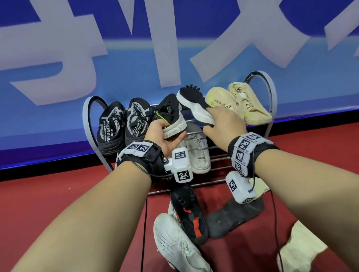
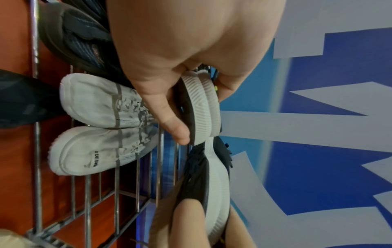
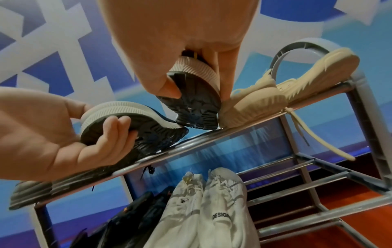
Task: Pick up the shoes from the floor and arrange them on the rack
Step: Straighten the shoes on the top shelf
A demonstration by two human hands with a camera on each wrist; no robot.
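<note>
A black pair (image 1: 111,129) sits top left on the rack (image 1: 87,125). The grip of the left hand (image 1: 163,135) curls round a black-and-white sneaker (image 1: 172,116). The right hand (image 1: 226,124) grips its tilted mate (image 1: 195,105), just beside the beige pair (image 1: 241,102) at top right. A white pair (image 1: 198,153) sits on the lower shelf, and a white sneaker (image 1: 179,244) lies before the rack.

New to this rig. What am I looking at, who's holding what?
No robot here: a person's bare hands, with a small camera strapped to each wrist. The wide picture comes from a head camera; the other two look out along each wrist. The left hand grips a black white-soled shoe, the right hand its mate, both at the top shelf of the rack, between a black pair and a beige pair. A white pair sits on the lower shelf. A white shoe and a black-and-red shoe lie on the floor.
</note>
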